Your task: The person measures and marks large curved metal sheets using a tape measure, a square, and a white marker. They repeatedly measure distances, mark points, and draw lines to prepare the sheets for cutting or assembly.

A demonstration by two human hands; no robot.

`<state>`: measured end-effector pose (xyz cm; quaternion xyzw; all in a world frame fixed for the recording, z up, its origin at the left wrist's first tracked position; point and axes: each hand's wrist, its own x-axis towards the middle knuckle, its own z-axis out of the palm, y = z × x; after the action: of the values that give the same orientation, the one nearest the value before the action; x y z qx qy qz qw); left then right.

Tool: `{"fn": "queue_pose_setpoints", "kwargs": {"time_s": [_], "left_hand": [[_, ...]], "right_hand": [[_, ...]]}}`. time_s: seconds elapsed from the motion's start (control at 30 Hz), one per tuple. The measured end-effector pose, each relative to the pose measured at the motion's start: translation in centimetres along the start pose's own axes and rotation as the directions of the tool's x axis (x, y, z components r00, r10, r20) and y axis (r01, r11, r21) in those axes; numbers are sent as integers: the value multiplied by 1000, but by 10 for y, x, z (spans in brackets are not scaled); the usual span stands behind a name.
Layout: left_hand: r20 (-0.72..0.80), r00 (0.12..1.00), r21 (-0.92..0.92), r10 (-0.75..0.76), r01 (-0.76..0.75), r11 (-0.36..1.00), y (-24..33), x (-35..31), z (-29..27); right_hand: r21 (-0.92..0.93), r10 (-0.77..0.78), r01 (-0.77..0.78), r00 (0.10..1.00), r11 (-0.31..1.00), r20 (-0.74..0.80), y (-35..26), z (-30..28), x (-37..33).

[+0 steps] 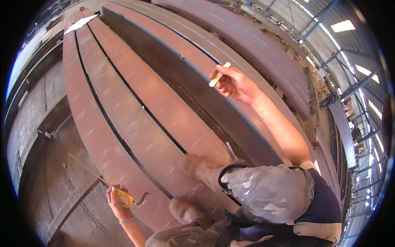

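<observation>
My left hand (117, 207), low at the left, is closed around a yellow tape measure (124, 199). Its thin blade (87, 168) runs out toward the upper left over the floor, and a dark strap loops from the case's other end. Raised over the dark channel between beams, my right hand (240, 87) pinches a flat, pale chalk stick (220, 75) between thumb and fingers. Beneath me lie long reddish-brown steel beams (123, 123) side by side, with short white marks across their faces. Dark gaps separate them.
My brown boots (199, 168) rest on the beams. A pale sheet (80, 24) lies across their far end. More stacked steel (263, 45) stretches along the right. Down on the left are a concrete floor (61, 164) and low steel bars (72, 206). Roof trusses (358, 90) rise at right.
</observation>
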<state>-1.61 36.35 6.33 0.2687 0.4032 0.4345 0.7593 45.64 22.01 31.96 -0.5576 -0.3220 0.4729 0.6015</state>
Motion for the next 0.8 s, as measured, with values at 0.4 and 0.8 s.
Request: {"fn": "queue_pose_setpoints", "kwargs": {"time_s": [0.4,0.8], "left_hand": [[-260,957,385,126,-17,923,90,0,9],[-261,921,743,290,0,670,199,-18,113]], "right_hand": [[-77,-70,61,990,995,-125,72,-27,93],[205,-86,92,996,975,-35,132,1,214]]}}
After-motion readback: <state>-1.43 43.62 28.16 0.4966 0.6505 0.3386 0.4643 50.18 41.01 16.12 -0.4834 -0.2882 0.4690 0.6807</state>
